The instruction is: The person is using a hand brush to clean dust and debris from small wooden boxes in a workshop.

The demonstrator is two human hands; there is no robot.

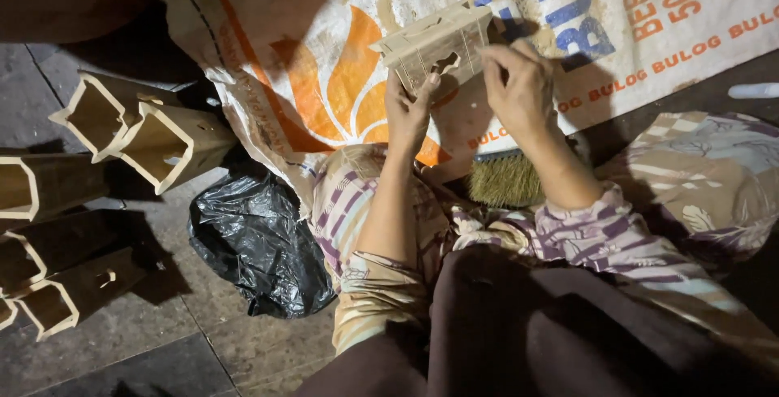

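Head view | left grip (pixel 408 109), right grip (pixel 519 80) pinching pale slotted wooden box (pixel 434 40) | woven sack (pixel 324 64) beneath

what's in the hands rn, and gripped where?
A pale wooden box piece: left hand grips its lower edge by the cutout, right hand its right side.

Hollow wooden boxes (pixel 122 133) are lying stacked at left, a black plastic bag (pixel 256 243) is sitting beside a printed sack (pixel 324 48), and a bristle brush (pixel 503 178) is resting nearby.
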